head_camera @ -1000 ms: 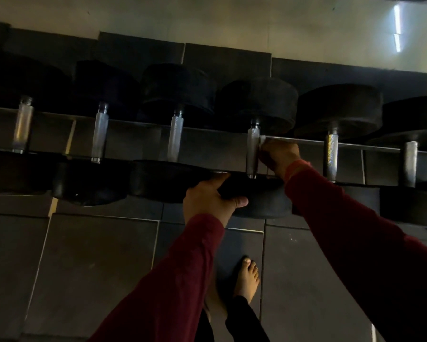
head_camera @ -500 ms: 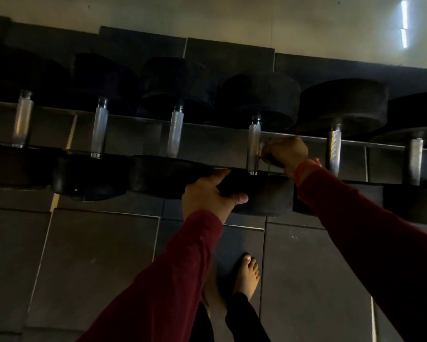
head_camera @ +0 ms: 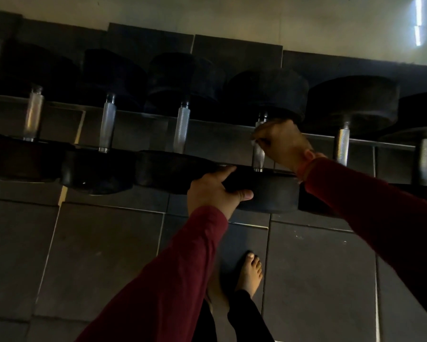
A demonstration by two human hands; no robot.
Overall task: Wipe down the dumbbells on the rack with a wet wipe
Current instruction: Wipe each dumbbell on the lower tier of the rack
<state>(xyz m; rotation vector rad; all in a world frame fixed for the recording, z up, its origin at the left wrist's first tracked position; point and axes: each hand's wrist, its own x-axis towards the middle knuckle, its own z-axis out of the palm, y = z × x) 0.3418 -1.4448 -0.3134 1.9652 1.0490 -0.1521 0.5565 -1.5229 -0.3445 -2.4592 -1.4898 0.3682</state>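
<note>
Black rubber-headed dumbbell with a knurled silver metal handle (head_camera: 259, 156) lies across the dark metal rack (head_camera: 385, 144), fourth from the left in a row of like dumbbells. The right hand (head_camera: 282, 141) has its fingers curled round the upper part of that handle; a sliver of something pale shows at the fingertips, too small to tell as the wipe. The left hand (head_camera: 215, 191) grips the near black head (head_camera: 269, 193) of the same dumbbell, thumb along its front edge. Both arms wear dark red sleeves (head_camera: 163, 280). Below, a bare foot (head_camera: 250, 272) stands on grey floor tiles (head_camera: 96, 255).
</note>
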